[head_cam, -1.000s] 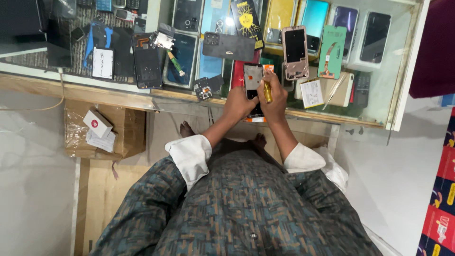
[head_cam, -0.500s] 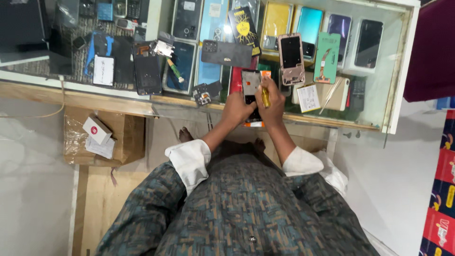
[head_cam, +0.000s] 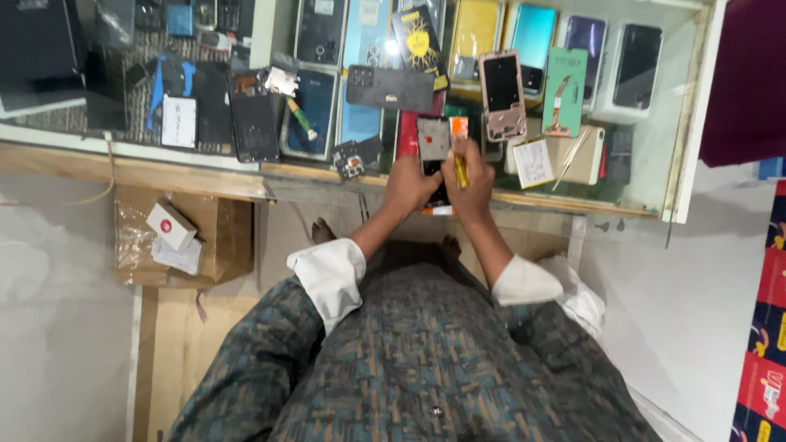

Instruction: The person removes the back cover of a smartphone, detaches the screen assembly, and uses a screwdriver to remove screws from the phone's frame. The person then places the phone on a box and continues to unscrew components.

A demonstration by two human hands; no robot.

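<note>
My left hand point(head_cam: 409, 184) grips the lower end of an opened phone point(head_cam: 432, 141) with its back off, held upright over the front edge of a glass counter point(head_cam: 205, 155). My right hand point(head_cam: 471, 180) holds a small yellow-handled screwdriver point(head_cam: 461, 170) against the phone's right side. Both hands are close together, touching the phone. My white cuffs and patterned shirt fill the lower part of the view.
The counter top carries several phone parts: a dark back cover point(head_cam: 390, 87), a pink phone frame point(head_cam: 502, 94), a green package point(head_cam: 565, 90), a small camera module point(head_cam: 350, 161). A cardboard box point(head_cam: 176, 237) with small white boxes stands on the floor at left.
My hands and the phone stay together in the same grip; the view has shifted slightly. Nothing was picked up or let go.
</note>
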